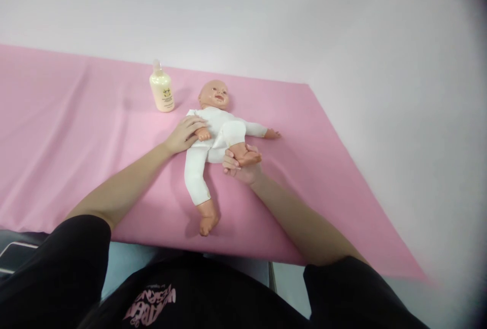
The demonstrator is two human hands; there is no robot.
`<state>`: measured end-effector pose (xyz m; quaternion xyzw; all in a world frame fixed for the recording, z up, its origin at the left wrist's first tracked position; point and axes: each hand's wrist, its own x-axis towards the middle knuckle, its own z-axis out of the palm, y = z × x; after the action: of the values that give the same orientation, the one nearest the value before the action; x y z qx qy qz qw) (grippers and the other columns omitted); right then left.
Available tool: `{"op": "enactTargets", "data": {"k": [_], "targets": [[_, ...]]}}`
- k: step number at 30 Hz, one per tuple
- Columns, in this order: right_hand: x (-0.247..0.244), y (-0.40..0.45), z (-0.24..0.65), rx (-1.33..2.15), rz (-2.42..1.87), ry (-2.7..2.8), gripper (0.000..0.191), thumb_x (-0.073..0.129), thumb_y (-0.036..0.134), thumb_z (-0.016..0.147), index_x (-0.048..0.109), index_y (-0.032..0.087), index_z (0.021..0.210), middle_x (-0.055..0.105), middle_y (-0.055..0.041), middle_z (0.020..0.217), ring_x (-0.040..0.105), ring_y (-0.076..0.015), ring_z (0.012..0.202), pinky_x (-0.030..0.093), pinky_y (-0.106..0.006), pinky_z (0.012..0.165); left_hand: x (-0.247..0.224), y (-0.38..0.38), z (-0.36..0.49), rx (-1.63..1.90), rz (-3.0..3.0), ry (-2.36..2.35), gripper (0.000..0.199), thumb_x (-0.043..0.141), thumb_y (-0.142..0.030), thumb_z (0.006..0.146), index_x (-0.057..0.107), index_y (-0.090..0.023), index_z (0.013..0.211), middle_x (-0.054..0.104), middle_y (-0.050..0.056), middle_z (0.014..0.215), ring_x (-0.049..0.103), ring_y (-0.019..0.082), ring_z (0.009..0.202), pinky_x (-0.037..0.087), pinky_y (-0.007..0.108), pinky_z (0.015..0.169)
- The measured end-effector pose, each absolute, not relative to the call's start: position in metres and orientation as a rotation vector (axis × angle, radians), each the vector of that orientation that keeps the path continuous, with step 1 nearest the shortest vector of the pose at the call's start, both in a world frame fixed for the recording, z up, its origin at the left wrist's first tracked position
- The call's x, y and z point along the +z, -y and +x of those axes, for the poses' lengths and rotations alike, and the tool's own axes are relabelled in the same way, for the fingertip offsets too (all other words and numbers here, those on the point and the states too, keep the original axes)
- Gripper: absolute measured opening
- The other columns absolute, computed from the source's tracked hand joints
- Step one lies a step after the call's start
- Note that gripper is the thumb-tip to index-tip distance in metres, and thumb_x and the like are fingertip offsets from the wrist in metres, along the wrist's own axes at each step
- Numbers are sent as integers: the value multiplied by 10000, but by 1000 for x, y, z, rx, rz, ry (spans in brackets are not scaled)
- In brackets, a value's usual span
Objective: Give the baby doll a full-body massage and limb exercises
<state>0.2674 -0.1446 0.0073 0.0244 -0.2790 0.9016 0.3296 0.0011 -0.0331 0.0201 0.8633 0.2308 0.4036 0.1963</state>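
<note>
Bends one leg of the doll [215, 117] at the knee and raises it, apparently the step in hand. Holds the lifted foot [243, 150] from below with the right hand [244, 169], grip wrapped round the ankle. Rests the left hand [185, 134] over the doll's arm on the other side, fingers lightly bent; cannot tell from this view how far closed a grip. Probably calls next for steady support at the ankle and a light touch on the arm, without twisting the hip. Has the doll face up on the pink-covered counter [312, 177], head toward the far edge.

By count: one doll, with one leg raised and one stretched out; two hands, both on the doll; one upright bottle [162, 92], near the doll's head; one dark flat object [17, 257], partly cut off, lower left.
</note>
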Motion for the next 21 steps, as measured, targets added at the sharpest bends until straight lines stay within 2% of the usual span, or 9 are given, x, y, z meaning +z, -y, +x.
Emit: {"op": "enactTargets", "data": {"k": [4,9,12,17,19,21], "targets": [[4,143,268,2292,-88,715,406,535,557,886,503,157,950,514,41,718,349,-54,545,574,-251,764,20,33,1,1106,2443,-662,397,628,-511,936,710,-286,1253,660,124,1332,544,343,1319,316,593,1202],[0,140,268,2269,-214,744,435,523,590,844,505,166,942,514,46,700,286,-58,524,566,-270,718,21,33,1,1100,2442,-660,406,626,-527,936,709,-281,1248,664,128,1318,541,345,1321,324,599,1195],[1,140,267,2263,-231,729,435,544,588,827,510,166,927,511,48,686,297,-59,521,566,-271,727,22,34,1,1122,2451,-650,414,617,-531,948,697,-276,1265,666,130,1317,546,340,1324,328,590,1196],[-2,140,267,2248,-225,772,447,532,604,845,497,167,926,545,39,690,376,-63,521,581,-297,773,18,36,2,1275,2236,-732,522,656,-629,912,667,-238,1256,670,143,1285,577,323,1274,363,534,1191],[-6,142,269,2275,-134,855,461,559,606,865,506,160,967,599,20,741,485,-71,574,586,-321,849,14,32,1,1464,1950,-808,577,652,-676,901,627,-236,1274,648,137,1304,575,292,1276,377,487,1197],[-9,145,271,2335,46,983,507,633,602,862,533,139,1042,668,-30,839,631,-109,726,573,-347,931,10,23,-2,1594,1601,-858,614,633,-688,915,547,-264,1351,589,112,1407,519,249,1360,372,428,1210]]}}
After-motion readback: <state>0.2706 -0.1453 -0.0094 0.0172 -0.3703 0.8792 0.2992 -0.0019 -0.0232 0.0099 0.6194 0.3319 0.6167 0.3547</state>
